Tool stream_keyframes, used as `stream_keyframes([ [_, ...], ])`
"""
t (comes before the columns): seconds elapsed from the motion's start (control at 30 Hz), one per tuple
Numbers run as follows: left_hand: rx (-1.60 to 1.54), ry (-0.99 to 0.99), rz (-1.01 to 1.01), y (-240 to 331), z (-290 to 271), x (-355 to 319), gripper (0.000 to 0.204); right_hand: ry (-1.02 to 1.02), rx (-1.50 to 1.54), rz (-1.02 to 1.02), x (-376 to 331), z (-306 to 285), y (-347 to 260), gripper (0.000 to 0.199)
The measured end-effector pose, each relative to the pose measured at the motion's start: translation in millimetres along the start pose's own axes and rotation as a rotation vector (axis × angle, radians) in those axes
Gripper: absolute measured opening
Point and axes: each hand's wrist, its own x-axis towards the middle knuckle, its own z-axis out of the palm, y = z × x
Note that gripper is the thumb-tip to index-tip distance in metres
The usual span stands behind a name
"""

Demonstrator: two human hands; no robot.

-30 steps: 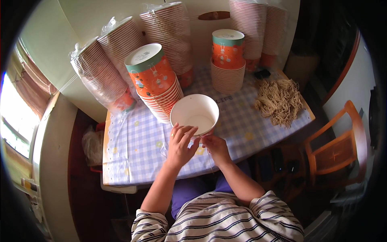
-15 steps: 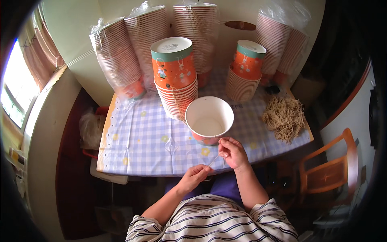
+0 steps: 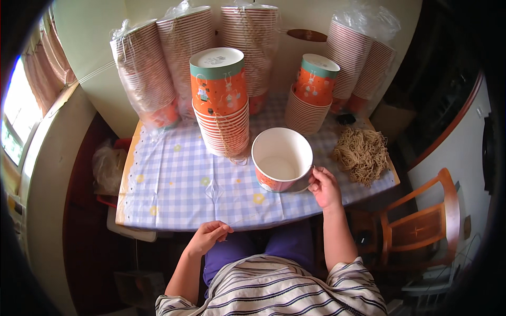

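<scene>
A white-lined paper bucket (image 3: pixel 282 158) with an orange outside stands upright near the table's front edge, its mouth tilted toward me. At its right rim my right hand (image 3: pixel 326 188) is closed in a pinch on a thin beige cord (image 3: pixel 303 188), a short length of which curves beside the bucket. My left hand (image 3: pixel 211 236) is lower and to the left, just off the table edge, thumb and fingers pinched together; the cord there is only faintly visible. Left of the bucket rises a nested stack of upside-down orange buckets (image 3: pixel 219 87) with cords hanging down its side.
A heap of beige cords (image 3: pixel 361 155) lies at the table's right. Behind it stands a smaller bucket stack (image 3: pixel 311 95). Tall plastic-wrapped stacks (image 3: pixel 145 68) line the wall. The checked tablecloth (image 3: pixel 179 184) covers the table; a wooden chair (image 3: pixel 419 224) stands at right.
My hands have moved apart: the right up to the bucket's right rim, the left down and leftward. The bucket sits a little farther right and has turned. The view has shifted slightly.
</scene>
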Motion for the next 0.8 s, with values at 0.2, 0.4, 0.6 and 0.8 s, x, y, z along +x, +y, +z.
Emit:
stream_keyframes([
  [0.2, 0.061, -0.092, -0.071, 19.9, 27.7, 8.7, 0.025, 0.17, -1.188, -1.007, -56.9, 46.1, -2.8, 0.013],
  [0.4, 0.166, -0.349, -0.033, 48.1, 61.7, 31.7, 0.021, -0.666, -0.843, -0.523, -89.0, 92.0, 13.6, 0.055],
  [0.6, 0.01, -0.35, -0.148, 58.1, 67.6, 33.8, 0.034, -0.695, -0.951, -0.407, -81.8, 90.0, 20.0, 0.032],
  [0.8, -0.321, -0.407, -0.285, 41.7, 50.0, 28.2, 0.045, -0.638, -1.027, -0.565, -73.7, 80.1, 18.1, 0.008],
])
